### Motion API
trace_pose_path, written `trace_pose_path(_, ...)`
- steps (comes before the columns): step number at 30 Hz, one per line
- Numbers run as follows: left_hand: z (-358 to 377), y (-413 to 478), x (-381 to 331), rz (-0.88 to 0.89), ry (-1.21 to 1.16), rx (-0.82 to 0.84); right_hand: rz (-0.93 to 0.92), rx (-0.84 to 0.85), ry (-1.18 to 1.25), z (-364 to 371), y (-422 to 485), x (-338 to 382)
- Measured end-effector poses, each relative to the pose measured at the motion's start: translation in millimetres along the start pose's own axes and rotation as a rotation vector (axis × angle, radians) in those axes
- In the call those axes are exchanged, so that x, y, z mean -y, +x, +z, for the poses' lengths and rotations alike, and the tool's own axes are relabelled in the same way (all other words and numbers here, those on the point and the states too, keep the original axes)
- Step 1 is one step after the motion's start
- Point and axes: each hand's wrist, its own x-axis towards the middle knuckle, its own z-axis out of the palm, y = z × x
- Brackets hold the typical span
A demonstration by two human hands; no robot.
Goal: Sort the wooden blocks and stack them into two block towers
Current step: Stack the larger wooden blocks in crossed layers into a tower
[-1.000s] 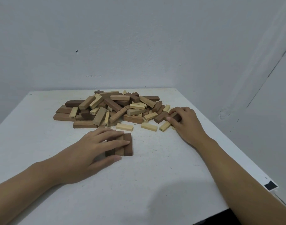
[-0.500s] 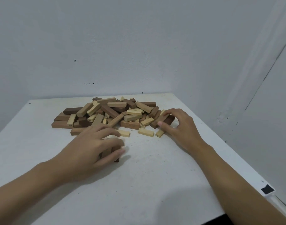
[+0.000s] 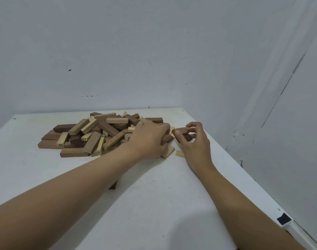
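Pinching a dark block (image 3: 181,131) right of the pile (image 3: 93,141), the right hand (image 3: 195,141) holds seemingly light, stiff, smooth wood best gripped across its long sides, while the left hand (image 3: 148,139), fingers curled on the pile's edge, hides its grip.

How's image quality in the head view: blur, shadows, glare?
Head view: soft even light, no glare; faint shadows on the table under both arms; light blocks by the left hand look smeared; right hand grip on the brown block reads clearly; wide-angle stretch toward the corners.
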Motion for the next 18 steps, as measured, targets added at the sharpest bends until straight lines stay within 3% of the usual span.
trace_pose_path(5,10,7,-1,-0.019,0.011,-0.053,0.065,-0.052,0.109,13,8,2)
trace_pose_path(13,-24,-9,14,-0.08,-0.288,-0.108,0.139,-0.078,0.295,31,15,11)
trace_pose_path(18,-43,-41,31,-0.106,-0.328,-0.11,0.148,-0.044,0.312,47,19,20)
